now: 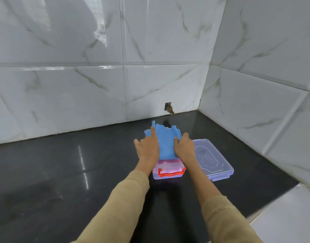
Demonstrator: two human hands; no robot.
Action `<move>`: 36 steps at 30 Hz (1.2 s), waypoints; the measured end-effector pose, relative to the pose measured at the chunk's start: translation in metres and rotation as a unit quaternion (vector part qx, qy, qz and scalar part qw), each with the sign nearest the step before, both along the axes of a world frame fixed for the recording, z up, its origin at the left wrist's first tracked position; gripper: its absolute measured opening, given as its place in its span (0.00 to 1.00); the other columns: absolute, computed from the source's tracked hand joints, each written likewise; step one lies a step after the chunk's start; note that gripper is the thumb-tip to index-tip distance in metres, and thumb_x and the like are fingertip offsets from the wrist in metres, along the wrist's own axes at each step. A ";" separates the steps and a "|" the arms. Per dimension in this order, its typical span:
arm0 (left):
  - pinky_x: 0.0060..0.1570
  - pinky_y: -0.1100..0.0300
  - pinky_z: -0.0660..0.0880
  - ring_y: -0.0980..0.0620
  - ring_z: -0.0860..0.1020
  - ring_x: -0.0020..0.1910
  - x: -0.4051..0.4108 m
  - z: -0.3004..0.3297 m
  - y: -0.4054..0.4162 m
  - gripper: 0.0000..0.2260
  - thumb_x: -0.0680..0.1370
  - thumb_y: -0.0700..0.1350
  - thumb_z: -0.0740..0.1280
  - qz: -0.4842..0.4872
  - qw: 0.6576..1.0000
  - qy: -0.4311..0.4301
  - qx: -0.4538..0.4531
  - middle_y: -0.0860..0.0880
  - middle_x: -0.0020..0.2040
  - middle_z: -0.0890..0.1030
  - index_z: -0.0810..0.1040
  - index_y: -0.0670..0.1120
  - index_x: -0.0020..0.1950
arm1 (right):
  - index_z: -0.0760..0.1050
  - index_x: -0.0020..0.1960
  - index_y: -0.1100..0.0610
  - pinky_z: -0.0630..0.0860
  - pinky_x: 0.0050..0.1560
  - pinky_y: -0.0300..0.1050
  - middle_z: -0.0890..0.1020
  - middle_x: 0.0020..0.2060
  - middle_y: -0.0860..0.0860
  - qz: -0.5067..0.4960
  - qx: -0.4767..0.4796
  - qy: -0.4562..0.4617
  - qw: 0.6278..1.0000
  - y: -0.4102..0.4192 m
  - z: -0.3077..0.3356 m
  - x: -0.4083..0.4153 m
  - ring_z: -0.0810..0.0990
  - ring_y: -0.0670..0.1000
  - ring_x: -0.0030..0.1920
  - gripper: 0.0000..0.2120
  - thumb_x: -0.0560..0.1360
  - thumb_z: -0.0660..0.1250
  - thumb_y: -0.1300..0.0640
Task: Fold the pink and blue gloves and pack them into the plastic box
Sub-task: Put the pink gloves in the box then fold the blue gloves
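Black counter point(63, 163): one box point(157, 176), one lid point(213, 159).

Bright, even light fills the scene, and glare streaks the glossy black stone countertop point(80, 165) and the white marble-patterned wall tiles point(63, 67). Tile lines bow towards the edges, with slight softness throughout.

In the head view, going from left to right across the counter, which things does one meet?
Left hand → blue gloves → right hand → lid.

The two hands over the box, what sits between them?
In the head view, the folded blue gloves lie between the left hand and right hand, over the plastic box.
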State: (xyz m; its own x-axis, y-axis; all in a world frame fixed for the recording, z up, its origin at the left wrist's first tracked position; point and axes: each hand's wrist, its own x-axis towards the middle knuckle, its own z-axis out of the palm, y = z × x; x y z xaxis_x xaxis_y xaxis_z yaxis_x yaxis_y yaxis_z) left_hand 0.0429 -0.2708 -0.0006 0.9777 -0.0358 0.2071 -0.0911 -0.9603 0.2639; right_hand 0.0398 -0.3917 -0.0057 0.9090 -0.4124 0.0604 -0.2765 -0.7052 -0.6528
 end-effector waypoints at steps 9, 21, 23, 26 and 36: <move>0.65 0.45 0.63 0.49 0.78 0.41 -0.013 -0.001 0.100 0.25 0.83 0.48 0.53 0.138 0.990 0.000 0.000 0.49 0.44 0.80 0.49 0.47 0.78 | 0.65 0.59 0.64 0.70 0.44 0.48 0.78 0.55 0.61 0.111 0.000 -0.022 0.994 0.104 0.001 0.011 0.79 0.61 0.53 0.14 0.82 0.52 0.53; 0.50 0.51 0.72 0.43 0.77 0.55 -0.042 0.006 0.188 0.29 0.82 0.45 0.56 0.136 0.972 0.024 -0.188 0.41 0.61 0.76 0.45 0.51 0.79 | 0.68 0.58 0.59 0.71 0.44 0.48 0.81 0.48 0.56 0.155 -0.161 -0.065 0.972 0.187 0.007 0.004 0.79 0.56 0.50 0.12 0.81 0.55 0.53; 0.55 0.50 0.73 0.43 0.75 0.59 -0.044 0.002 0.188 0.29 0.81 0.45 0.57 0.118 0.979 0.005 -0.164 0.43 0.69 0.71 0.46 0.52 0.79 | 0.68 0.58 0.59 0.72 0.43 0.47 0.81 0.48 0.55 0.161 -0.160 -0.081 0.971 0.186 0.002 0.005 0.78 0.55 0.50 0.11 0.81 0.55 0.53; 0.53 0.54 0.70 0.46 0.72 0.57 -0.045 -0.008 0.183 0.26 0.81 0.49 0.56 0.184 0.983 -0.028 -0.010 0.46 0.66 0.72 0.52 0.50 0.78 | 0.69 0.60 0.58 0.74 0.46 0.47 0.81 0.50 0.55 0.194 -0.167 -0.084 0.963 0.183 -0.006 0.007 0.77 0.54 0.51 0.12 0.82 0.55 0.52; 0.67 0.49 0.64 0.47 0.64 0.70 -0.032 -0.012 0.166 0.20 0.82 0.47 0.54 0.231 0.971 0.049 -0.042 0.44 0.72 0.65 0.63 0.40 0.71 | 0.55 0.75 0.58 0.63 0.67 0.50 0.67 0.70 0.54 0.260 -0.280 -0.100 0.919 0.198 -0.008 0.009 0.67 0.55 0.67 0.29 0.76 0.60 0.61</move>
